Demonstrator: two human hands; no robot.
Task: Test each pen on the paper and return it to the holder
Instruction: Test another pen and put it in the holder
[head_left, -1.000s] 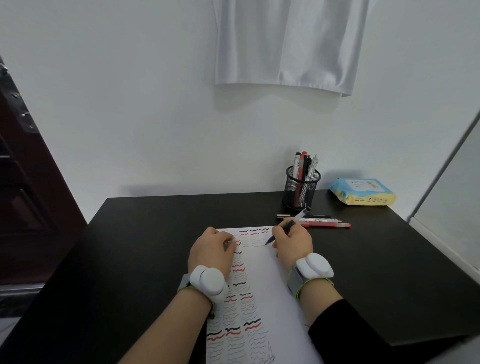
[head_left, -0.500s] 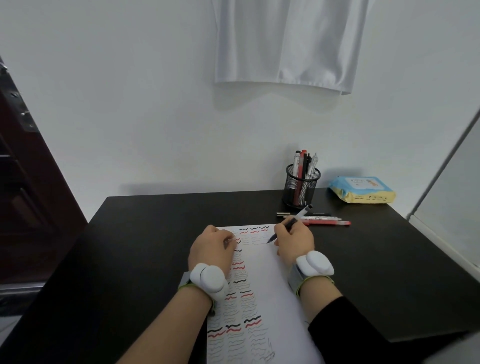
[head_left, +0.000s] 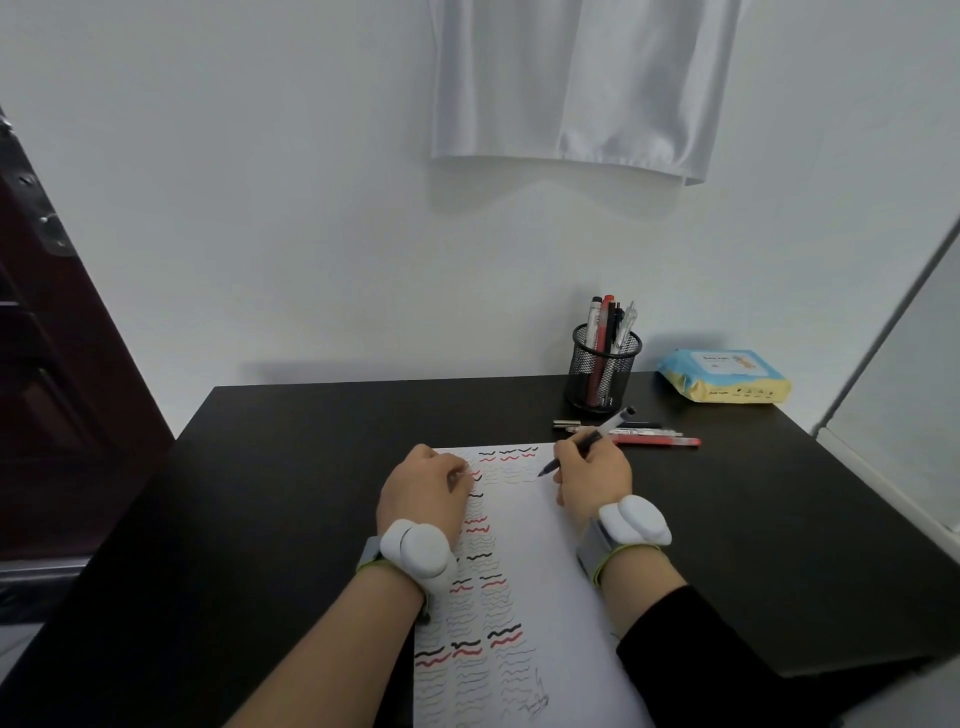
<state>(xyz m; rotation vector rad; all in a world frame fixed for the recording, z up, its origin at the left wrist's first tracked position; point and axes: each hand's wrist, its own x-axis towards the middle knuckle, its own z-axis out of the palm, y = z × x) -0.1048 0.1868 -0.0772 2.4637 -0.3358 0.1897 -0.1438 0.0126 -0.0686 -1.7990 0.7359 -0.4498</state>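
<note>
A white paper (head_left: 540, 571) covered in black and red squiggles lies on the black table (head_left: 291, 467). My right hand (head_left: 592, 480) grips a black-and-clear pen (head_left: 597, 439), its tip at the paper's top right area. My left hand (head_left: 423, 491) rests with curled fingers on the paper's upper left edge. A black mesh holder (head_left: 602, 371) with several pens stands at the back right. A few loose pens (head_left: 644, 435), one red, lie on the table in front of the holder.
A blue and yellow wipes pack (head_left: 724, 375) sits at the table's back right. A white garment (head_left: 576, 83) hangs on the wall above. A dark door (head_left: 57, 374) stands to the left. Both wrists wear white bands.
My right hand and the pen have shifted slightly to the right along the top of the paper. My left hand has stayed in place.
</note>
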